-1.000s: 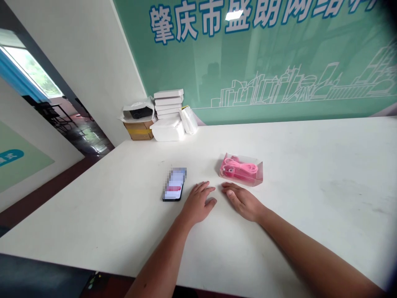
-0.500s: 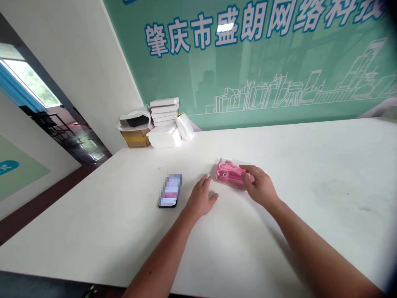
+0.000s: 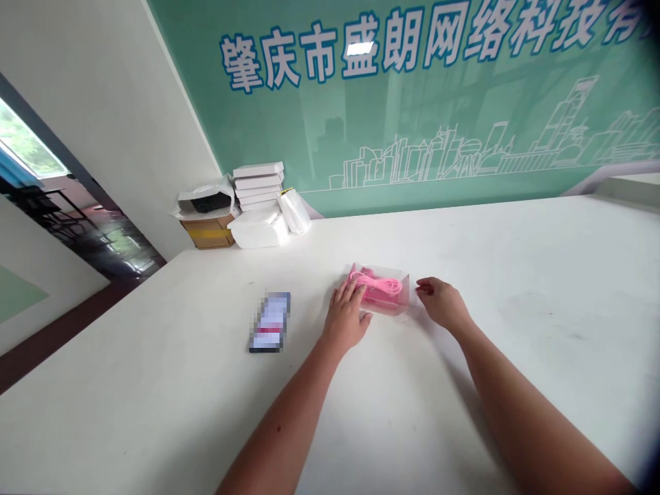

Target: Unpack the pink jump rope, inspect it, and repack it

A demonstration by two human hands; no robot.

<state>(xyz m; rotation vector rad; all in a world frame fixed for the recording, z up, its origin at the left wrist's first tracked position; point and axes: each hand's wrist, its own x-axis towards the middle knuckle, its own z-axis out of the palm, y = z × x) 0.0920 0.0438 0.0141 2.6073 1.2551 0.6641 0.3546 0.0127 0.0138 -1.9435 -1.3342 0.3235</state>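
A clear plastic box [image 3: 394,308] with pink sides lies on the white table, and a bundled pink cord [image 3: 379,283] and other pink parts show inside it. My left hand [image 3: 346,320] rests with its fingers stretched over the box's left end, open and touching it. Just off the box's right end is my right hand [image 3: 443,302], its thumb and fingertips pinched together. Whether anything thin sits in that pinch is hidden. To the left of my left hand a phone [image 3: 271,322] lies flat, its screen lit and blurred out.
At the table's back left, white boxes [image 3: 258,180] are stacked by a brown carton [image 3: 209,232] and a white plastic-wrapped packet [image 3: 295,212]. A green wall [image 3: 320,117] with large lettering rises behind the table [image 3: 155,385]. A doorway stands at far left.
My left hand has moved right onto the box's left end. My right hand has let go of the box's right part and drawn off to the right, fingers pinched. The view has turned slightly right.
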